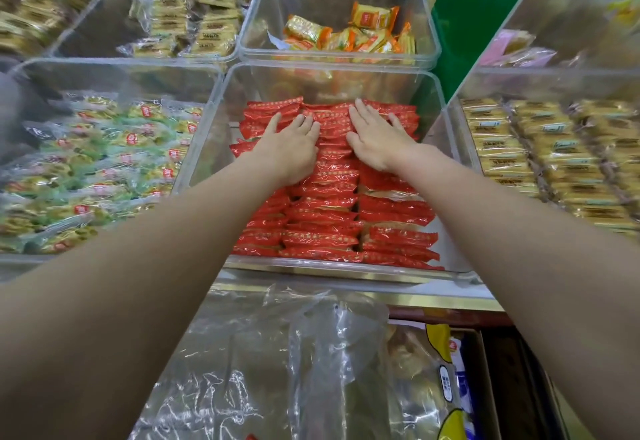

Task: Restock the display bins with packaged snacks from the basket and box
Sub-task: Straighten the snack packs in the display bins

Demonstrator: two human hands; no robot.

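Clear display bin [214, 117] in the middle of the view, tall transparent walls, filled with red snack packets [322, 211]. Packets stacked flat in about three columns running away from the viewer; long axis of each packet from left to right, crimped ends toward the side walls. Around it, more clear bins: green-and-yellow wrapped sweets [104, 162] on the left, rows of golden packets [540, 162] on the right with long axes also left to right, orange packets [349, 34] loose and pointing many ways in the bin behind, yellow packets [194, 20] behind left. Below the bin's front edge, crumpled clear plastic bag [284, 363], and beside it on the right a cardboard box [481, 380] partly in view. Both forearms reaching over the plastic bag into the middle bin. Left hand [294, 142] lying flat on the far red packets, fingers straight and slightly spread, palm down. Right hand [377, 135] just beside it, also flat with fingers spread, pressing on the same far rows. Nothing pinched by either hand.
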